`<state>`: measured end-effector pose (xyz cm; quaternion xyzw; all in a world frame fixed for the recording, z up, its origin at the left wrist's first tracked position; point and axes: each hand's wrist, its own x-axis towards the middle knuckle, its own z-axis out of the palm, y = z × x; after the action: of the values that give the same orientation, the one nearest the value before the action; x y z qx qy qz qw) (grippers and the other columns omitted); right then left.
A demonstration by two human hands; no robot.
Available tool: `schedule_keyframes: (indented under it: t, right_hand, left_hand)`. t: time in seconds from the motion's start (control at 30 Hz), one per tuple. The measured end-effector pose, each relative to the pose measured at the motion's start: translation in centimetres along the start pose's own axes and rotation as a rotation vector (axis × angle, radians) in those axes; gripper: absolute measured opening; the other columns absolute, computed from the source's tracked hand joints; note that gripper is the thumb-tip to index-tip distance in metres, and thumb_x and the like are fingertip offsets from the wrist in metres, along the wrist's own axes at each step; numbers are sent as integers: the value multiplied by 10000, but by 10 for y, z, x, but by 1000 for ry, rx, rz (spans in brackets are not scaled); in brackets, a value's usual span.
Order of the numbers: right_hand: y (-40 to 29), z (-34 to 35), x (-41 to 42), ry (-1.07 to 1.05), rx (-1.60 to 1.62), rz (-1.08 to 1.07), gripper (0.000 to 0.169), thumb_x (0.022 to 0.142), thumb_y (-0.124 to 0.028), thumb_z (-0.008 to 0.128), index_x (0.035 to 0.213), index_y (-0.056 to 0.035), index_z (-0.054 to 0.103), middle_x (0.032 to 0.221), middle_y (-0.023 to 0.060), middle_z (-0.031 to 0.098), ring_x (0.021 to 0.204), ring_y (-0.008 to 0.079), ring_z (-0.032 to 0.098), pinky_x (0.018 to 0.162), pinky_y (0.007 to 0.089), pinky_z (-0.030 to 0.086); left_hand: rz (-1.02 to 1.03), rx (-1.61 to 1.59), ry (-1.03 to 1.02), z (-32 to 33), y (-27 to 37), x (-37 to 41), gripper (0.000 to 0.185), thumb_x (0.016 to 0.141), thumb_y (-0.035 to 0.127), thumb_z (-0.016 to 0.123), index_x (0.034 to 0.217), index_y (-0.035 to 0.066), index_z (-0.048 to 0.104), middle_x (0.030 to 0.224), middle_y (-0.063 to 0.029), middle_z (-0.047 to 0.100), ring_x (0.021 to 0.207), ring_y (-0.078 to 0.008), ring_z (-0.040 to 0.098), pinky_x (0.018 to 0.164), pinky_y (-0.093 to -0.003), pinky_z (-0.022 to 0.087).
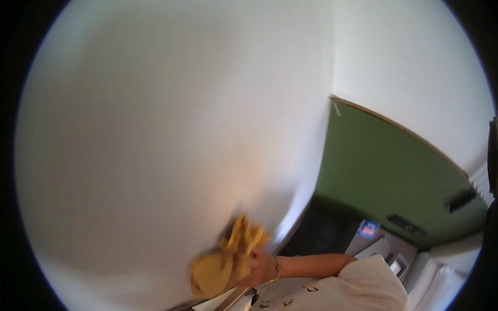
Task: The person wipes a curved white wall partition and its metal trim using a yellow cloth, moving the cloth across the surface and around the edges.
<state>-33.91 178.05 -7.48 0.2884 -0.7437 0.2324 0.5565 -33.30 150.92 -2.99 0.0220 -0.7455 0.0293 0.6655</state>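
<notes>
A bunched yellow cloth (212, 272) is gripped in my right hand (258, 268), low in the view. Part of the cloth sticks up above the fingers, and another part hangs to the left. Behind it is a plain white wall (155, 136), with a shadow falling beside the cloth. Whether the cloth touches the wall, I cannot tell. My right forearm comes in from the right, with a thin bracelet (277, 267) at the wrist. My left hand is out of view.
A green panel (389, 167) with a brown edge covers the lower part of the adjoining wall. Against it are a dark power strip (406, 225) and a black object (460, 200). Below, a blue-and-pink packet (368, 229) sits near pale boxes and white rolled or folded material (439, 287).
</notes>
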Motion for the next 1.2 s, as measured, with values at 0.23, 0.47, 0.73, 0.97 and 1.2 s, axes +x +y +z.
schedule_keyframes:
  t: [0.23,0.47,0.73,0.97,1.2]
  right_hand:
    - [63,-32,-57,-860,970,575,358,815,-299,562,1121,-114,545,1166,43,560,1042,227,533,908,364,415]
    - [170,-121,27,-192,-504,-100,724,784,-426,573,1351,-55,316,1367,158,335,1265,330,318,1041,470,234]
    - [175,-139,181,620,127,461,507,899,-228,518,1296,50,369,1183,128,508,1028,194,499,902,317,382]
    - [33,-79,122,128,-500,-9,545,858,-270,560,1280,33,394,1373,235,308,1259,424,285,1009,503,247]
    - [-44,3,-15,-603,326,-335,591,832,-377,577,1340,-164,362,1332,57,404,1205,249,384,1010,438,299]
  left_hand:
    - [-446,-331,-40,-15,19,-21,523,979,339,252,1189,-124,379,1191,-250,442,1007,-324,488,858,-403,394]
    - [-600,-573,-119,-25,42,9,459,958,358,257,1068,-57,419,964,-127,452,877,-210,438,786,-322,367]
    - [-542,-676,-138,-37,41,32,424,943,314,262,1040,-45,467,898,-125,505,797,-184,472,729,-287,378]
    - [-500,-651,-46,-62,27,30,400,941,285,287,976,-56,493,754,-120,510,662,-190,474,598,-294,364]
    - [-682,-900,-336,-83,40,21,432,933,146,345,1275,-118,358,1266,-266,447,1173,-344,464,985,-365,342]
